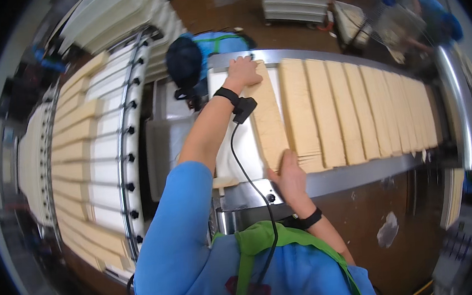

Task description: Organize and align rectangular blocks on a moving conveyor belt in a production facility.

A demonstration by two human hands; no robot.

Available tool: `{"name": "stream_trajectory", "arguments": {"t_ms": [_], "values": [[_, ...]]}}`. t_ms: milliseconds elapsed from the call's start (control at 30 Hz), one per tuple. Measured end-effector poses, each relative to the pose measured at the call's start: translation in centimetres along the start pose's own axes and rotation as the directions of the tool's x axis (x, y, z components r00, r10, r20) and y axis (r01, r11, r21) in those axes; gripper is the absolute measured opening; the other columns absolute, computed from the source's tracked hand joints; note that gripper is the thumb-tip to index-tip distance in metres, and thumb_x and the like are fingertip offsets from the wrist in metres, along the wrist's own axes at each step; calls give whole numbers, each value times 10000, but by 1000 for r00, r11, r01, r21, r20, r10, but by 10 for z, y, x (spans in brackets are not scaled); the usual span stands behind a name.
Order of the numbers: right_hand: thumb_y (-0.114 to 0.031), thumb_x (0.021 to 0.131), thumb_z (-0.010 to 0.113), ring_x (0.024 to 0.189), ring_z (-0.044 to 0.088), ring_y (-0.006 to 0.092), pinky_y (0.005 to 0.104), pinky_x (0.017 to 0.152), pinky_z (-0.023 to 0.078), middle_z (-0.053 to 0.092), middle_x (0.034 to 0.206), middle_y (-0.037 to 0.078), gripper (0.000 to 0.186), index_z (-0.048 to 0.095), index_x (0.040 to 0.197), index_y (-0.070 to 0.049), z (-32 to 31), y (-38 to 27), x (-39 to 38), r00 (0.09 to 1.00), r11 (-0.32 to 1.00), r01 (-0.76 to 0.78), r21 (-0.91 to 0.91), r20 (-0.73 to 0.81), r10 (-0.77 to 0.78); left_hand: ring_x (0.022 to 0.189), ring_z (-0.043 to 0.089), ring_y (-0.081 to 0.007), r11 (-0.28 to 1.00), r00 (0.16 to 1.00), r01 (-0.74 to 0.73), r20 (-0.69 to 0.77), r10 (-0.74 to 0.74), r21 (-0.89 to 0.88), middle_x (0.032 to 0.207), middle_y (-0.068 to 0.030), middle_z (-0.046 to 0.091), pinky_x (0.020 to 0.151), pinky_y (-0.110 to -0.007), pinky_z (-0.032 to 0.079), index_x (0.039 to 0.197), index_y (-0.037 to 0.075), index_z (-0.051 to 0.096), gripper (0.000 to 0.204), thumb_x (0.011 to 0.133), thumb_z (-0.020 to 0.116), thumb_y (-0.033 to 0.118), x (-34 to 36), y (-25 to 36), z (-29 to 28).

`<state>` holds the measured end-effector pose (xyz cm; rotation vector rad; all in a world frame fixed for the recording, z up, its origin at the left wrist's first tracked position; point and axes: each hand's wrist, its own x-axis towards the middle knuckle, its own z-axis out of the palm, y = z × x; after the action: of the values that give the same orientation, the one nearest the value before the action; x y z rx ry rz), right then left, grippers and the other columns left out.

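- A long metal table (240, 199) with a white surface stretches from in front of the person off to the right.
- To the left stands a second line (128, 129) with thin metal rods and black knobs, pale pieces lying along it.
- On the table, a row of pale strips (351, 112) runs side by side toward the right.
- A co-worker in blue with a dark cap (183, 62) bends down beyond the table's left end.
- One pale strip (270, 116) lies at the row's left end, slightly slanted; a gap at its far end parts it from the next one.
- The left hand (245, 71) is curled over that strip's far end, gripping it, its fingertips hidden.
- The right hand (290, 177) grips the near end, thumb spread to the left.
- A crumpled clear bag (388, 229) sits on the brown floor.
- A small black box (245, 110) is strapped at the left wrist, trailing a cable.
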<state>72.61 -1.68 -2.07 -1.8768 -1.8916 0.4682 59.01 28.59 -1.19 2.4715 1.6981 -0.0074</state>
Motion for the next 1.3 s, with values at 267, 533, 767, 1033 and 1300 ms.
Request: {"name": "stream_trajectory", "arguments": {"t_ms": [267,533,767,1033,1300], "values": [[-319,634,741,1075,472,424,427,910,425,391,1220,254,939,236,1337,45,11,-4,28,972,999,-26,22,232,21,765,581,-268,625,866,89,-250,-433,-775,796,-146,599,713,-338,450,853,33,574,528,567,772,430,-150,-139,30],[-92,522,772,1100,438,390,410,931,398,422,1174,214,838,378,1254,11,30,-127,36,908,899,383,211,92,-408,757,542,-113,412,286,53,-382,-879,-910,820,-50,586,700,-246,447,884,57,546,323,732,739,266,-354,-186,-36],[-172,758,687,983,577,338,359,831,459,570,1101,214,569,440,1220,49,85,-295,-34,735,682,317,659,284,-616,873,595,-143,376,50,64,-373,-926,-924,932,-103,667,776,-260,456,990,-36,651,372,891,558,310,-595,-351,-13],[-150,876,526,887,616,337,360,763,475,602,1065,202,419,427,1234,44,129,-387,-95,656,635,286,718,336,-676,978,566,-382,468,498,800,-18,-867,-377,999,-189,632,825,-416,449,1037,-28,584,497,880,461,426,-678,-422,-27],[-105,836,497,632,602,241,356,652,469,597,1075,170,450,405,1259,18,134,-413,-93,681,699,228,678,402,-612,920,562,-324,740,777,555,-555,-297,381,895,-88,622,752,-430,450,901,23,634,315,852,509,309,-729,-449,-33]]}}
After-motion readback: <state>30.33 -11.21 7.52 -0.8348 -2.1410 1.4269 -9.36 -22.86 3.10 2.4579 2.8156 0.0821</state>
